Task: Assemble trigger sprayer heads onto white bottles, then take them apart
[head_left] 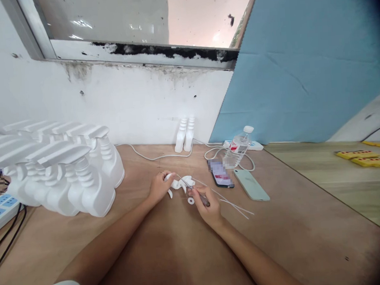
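My left hand is closed on a small white curved plastic piece, gripping it at its left end. In my right hand is a screwdriver with a dark, partly see-through handle. Its thin metal shaft points up and left across the white piece; exactly where the tip touches I cannot tell. A white ring lies just left of my right fingers. Below my left fingertips is a small white crescent-shaped piece. Thin white cords run out to the right behind my right hand.
Rows of large white moulded parts stand at left, beside a power strip. Two white ribbed parts lean on the wall. Right of my hands are a phone, a pale green phone and a plastic bottle.
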